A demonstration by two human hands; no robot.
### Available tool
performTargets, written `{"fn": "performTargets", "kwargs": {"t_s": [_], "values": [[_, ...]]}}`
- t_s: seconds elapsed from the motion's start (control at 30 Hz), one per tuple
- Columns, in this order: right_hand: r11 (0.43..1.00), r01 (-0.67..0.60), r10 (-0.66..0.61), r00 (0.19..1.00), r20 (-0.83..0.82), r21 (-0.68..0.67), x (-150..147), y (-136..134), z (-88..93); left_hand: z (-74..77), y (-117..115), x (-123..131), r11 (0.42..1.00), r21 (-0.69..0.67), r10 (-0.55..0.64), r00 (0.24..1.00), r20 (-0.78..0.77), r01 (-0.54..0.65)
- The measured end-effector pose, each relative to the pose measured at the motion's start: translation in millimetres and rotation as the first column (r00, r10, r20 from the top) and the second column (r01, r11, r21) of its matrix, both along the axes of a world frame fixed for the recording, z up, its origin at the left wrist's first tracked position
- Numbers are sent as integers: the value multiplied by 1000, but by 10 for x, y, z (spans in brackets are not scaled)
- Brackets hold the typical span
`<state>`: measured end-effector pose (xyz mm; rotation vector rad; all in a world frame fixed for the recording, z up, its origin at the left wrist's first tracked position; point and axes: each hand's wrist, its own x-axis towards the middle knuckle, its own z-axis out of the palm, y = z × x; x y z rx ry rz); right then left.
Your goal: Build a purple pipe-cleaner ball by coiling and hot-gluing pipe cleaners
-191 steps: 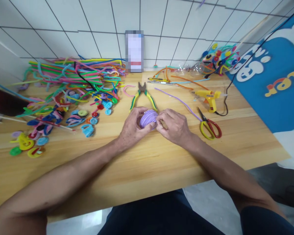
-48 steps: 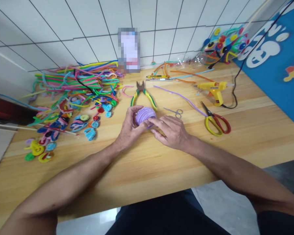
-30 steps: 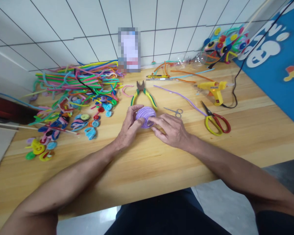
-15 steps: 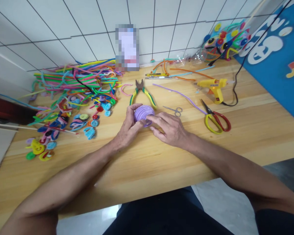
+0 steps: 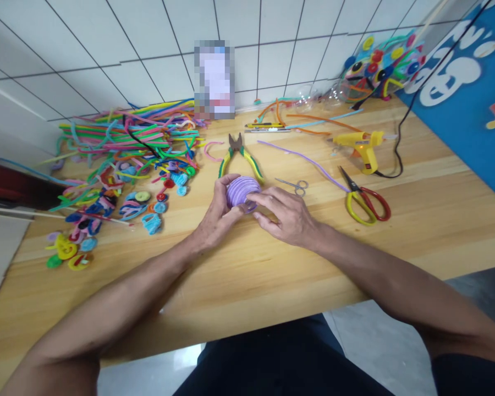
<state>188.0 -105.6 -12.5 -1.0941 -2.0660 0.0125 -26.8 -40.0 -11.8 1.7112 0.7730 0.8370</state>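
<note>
A ball wound with purple fuzzy stem (image 5: 242, 190) is held over the middle of the wooden table. My left hand (image 5: 219, 214) wraps its left and lower side, fingers behind and thumb in front. On the lower right of the ball rest the fingertips of my right hand (image 5: 286, 216), with the thumb just below them; whether they pinch anything is too small to tell. Green and yellow pliers (image 5: 241, 157) lie just behind the ball. Small silver scissors (image 5: 299, 187) are right of it, near a loose purple stem (image 5: 309, 160).
Colourful stems (image 5: 119, 135) and small craft pieces (image 5: 134, 204) cover the left side. At the right lie red and yellow scissors (image 5: 365, 201) and a yellow glue gun (image 5: 365, 149) with a black cord. A decorated ball (image 5: 375, 71) stands back right; a phone (image 5: 215, 80) leans on the wall.
The view has shifted very slightly. Both hands stay on the purple ball, with only a slight movement of the right fingers.
</note>
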Motion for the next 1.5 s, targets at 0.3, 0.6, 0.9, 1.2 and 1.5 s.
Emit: {"fn": "performTargets", "kwargs": {"t_s": [0.3,0.6,0.9,1.2,1.5], "values": [[998,4,-5,1000,4,58,-8,10,7,-31,13,-8,1000,-18,-18,1000,12,18],[1000,2,-1,1000,-23,23,-13,0,2,-58,13,7,999,-50,14,999,37,-12],[999,5,-4,1000,-11,38,-13,1,16,-49,12,16,998,-62,23,998,58,-20],[1000,6,-6,1000,-9,26,-7,0,12,-59,16,14,997,-76,27,997,68,-22],[995,10,-9,1000,-8,96,-17,10,32,-99,21,30,998,-53,30,995,90,-26]]}}
